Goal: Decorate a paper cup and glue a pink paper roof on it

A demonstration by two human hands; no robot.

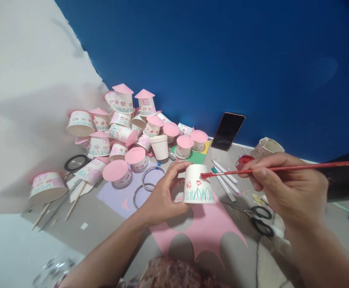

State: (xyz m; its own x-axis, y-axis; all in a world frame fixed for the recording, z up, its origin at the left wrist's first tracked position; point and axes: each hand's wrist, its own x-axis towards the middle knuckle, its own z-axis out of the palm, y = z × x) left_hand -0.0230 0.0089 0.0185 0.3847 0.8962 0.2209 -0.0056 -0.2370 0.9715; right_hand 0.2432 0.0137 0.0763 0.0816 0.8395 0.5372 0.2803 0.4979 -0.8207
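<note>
My left hand (165, 196) grips a white paper cup (197, 176) from its left side, holding it upside down above cut pink paper (204, 224). Green squiggles run round the cup's rim, with red dabs above them. Between the fingers of my right hand (285, 188) is a red-handled paintbrush (309, 165). Its red-coated bristles reach the cup's upper right side; whether they touch it I cannot tell. Just behind the right hand sits a small pot of red paint (244, 161), partly hidden.
Several decorated cups with pink paper roofs (123, 94) are piled at the back left. A phone (228, 131) leans on the blue wall. Markers (225, 182) and black-handled scissors (261, 220) lie between the hands. Tape rings (142, 192) rest on purple paper (114, 200).
</note>
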